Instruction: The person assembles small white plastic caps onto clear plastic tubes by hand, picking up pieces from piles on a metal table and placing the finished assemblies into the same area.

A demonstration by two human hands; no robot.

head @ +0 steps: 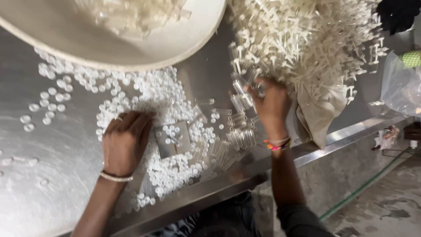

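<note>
Right hand closed around a few clear plastic tubes, fingers curled, at the edge of the big heap of white T-shaped parts. More clear tubes lie loose just below it on the steel table. Left hand palm down, fingers pressed together on the spread of small white caps — pinching nothing that I can see. Small square tray with a few caps sits just beside its fingertips. Large cream basin overhangs the caps at top.
</note>
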